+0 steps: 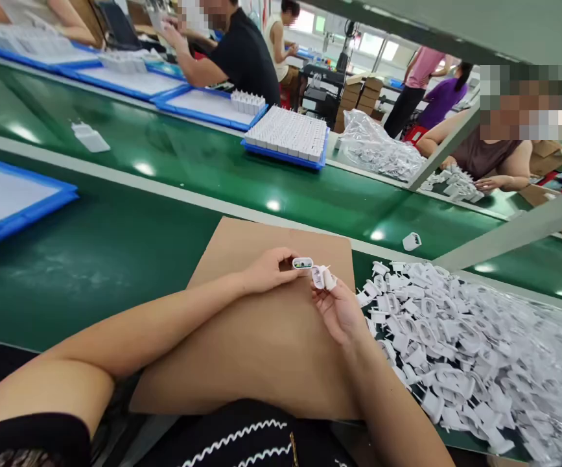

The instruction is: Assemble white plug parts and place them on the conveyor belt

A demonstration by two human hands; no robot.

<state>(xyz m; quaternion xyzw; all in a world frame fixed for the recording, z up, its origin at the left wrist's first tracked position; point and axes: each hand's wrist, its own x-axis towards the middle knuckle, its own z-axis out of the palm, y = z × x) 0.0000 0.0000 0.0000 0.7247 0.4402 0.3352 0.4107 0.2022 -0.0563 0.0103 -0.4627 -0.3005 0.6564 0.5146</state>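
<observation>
In my left hand (273, 269) is a white oval charger housing (303, 263). Its open end faces me, and small greenish parts show inside. My right hand (339, 311) is closed around white plastic plug end pieces (323, 277), apparently two together, with a thin pin sticking up. These pieces are right beside the housing's open end; whether they touch it I cannot tell. Both hands are above a brown cardboard sheet (261, 350). To the right of my right hand spreads a large heap of similar white plug pieces (436, 337), partly in clear plastic.
A green conveyor belt (203, 175) runs across ahead, carrying a white charger (90, 137) and a white housing (411, 242). A blue-rimmed tray (23, 201) lies left. Beyond the belt are a full tray of chargers (288, 133) and several people. A metal strut (514, 227) slants at right.
</observation>
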